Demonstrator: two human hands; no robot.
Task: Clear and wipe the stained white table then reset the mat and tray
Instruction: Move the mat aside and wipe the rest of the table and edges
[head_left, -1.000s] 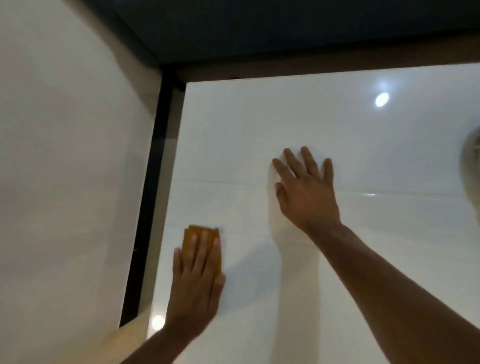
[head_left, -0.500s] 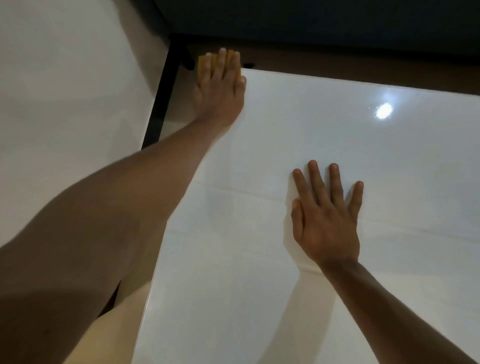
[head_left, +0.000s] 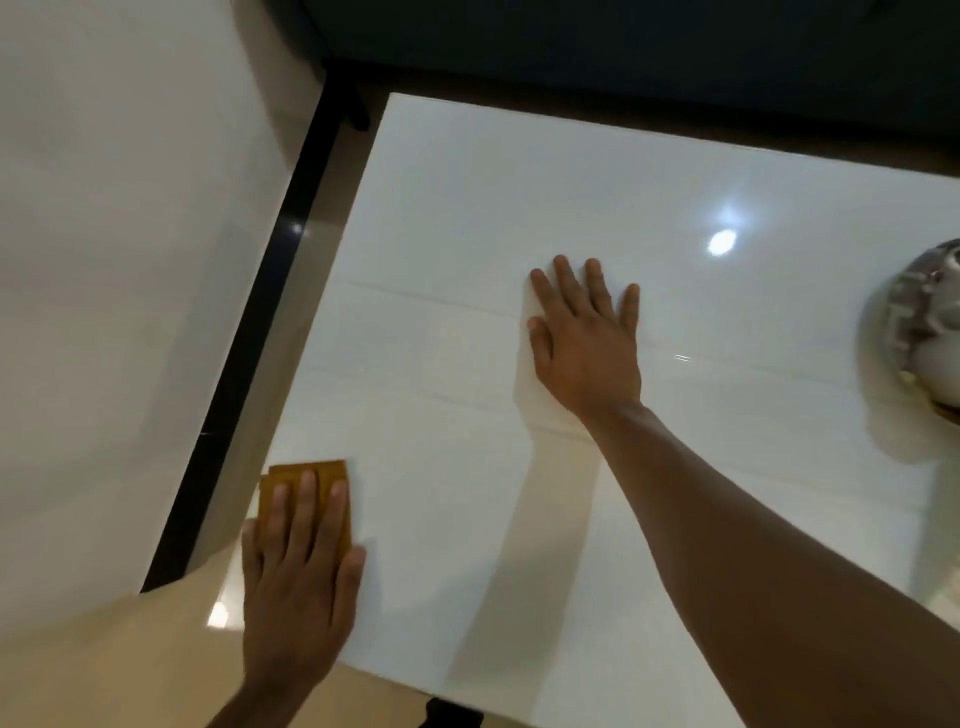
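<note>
A brown cloth (head_left: 307, 488) is pressed flat onto the white table (head_left: 467, 218) at lower left by the left hand (head_left: 298, 577), fingers straight and close together. The right hand (head_left: 587, 343) is laid flat at centre, fingers slightly spread.

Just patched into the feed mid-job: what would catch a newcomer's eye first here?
The glossy white table fills the view, with a bright lamp reflection at upper right. At its near left edge, the left hand presses a flat mustard-yellow cloth with straight fingers. The right hand lies flat at the centre, and a blurred grey patterned round object sits at the right edge.
</note>
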